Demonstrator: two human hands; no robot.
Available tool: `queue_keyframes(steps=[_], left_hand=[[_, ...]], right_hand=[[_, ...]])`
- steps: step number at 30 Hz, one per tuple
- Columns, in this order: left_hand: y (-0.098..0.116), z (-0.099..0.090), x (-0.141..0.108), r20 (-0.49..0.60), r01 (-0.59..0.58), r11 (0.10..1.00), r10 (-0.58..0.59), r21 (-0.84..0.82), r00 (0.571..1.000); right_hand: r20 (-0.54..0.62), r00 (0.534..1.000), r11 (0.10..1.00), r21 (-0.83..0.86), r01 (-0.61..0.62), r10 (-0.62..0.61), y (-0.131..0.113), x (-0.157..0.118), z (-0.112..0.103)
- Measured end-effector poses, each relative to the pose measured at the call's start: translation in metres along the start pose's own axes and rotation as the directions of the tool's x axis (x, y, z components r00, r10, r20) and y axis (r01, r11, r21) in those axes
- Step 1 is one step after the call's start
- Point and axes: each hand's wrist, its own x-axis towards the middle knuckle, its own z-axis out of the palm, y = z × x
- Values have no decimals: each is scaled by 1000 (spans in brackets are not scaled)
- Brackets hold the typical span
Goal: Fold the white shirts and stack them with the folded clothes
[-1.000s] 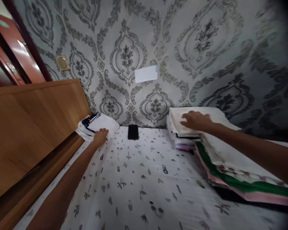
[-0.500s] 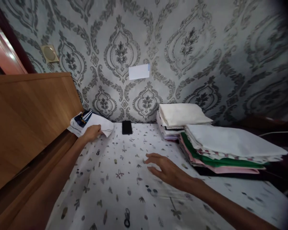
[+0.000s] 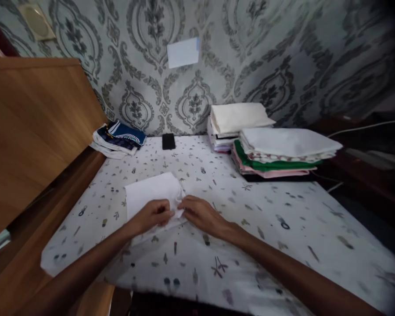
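A folded white cloth (image 3: 154,188) lies on the patterned sheet (image 3: 250,245) in front of me. My left hand (image 3: 154,216) is closed on its near edge, fingers curled. At the cloth's right corner, my right hand (image 3: 200,215) pinches the fabric, which is bunched up between the two hands. Whether the cloth is a garment or a plain piece of fabric I cannot tell.
Against the wooden board (image 3: 42,131) at the left sits a pile of dark blue and white clothes (image 3: 121,138). A black phone (image 3: 168,141) lies near the wall. Folded fabrics form a cream-topped stack (image 3: 240,116) and a white-topped stack (image 3: 289,142) at the right.
The white cloth has come off the left pile toward me, uncovering blue clothes there. My right hand has moved left and now grips it too. The view has tilted downward.
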Motion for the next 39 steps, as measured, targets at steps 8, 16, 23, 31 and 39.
queue_keyframes(steps=[8, 16, 23, 31, 39], left_hand=[[8, -18, -57, -236, 195, 711, -42, 676, 971], [-5, -38, -87, -408, 436, 432, -161, 790, 899], [52, -108, -88, -618, 248, 857, 100, 452, 780], [112, -92, 5, -331, -525, 719, 685, 456, 649], [8, -53, -32, -234, 28, 730, 183, 683, 955]], right_hand=[[-6, 999, 978, -208, 30, -32, -11, -10, 0], [10, 988, 840, -525, 137, -155, -34, 15, -3], [-175, 888, 903, -157, 401, -425, -107, 31, -21], [-686, 669, 698, 627, 345, 285, -100, 39, -89], [-405, 400, 450, 893, -20, 822, 40, -30, -73]])
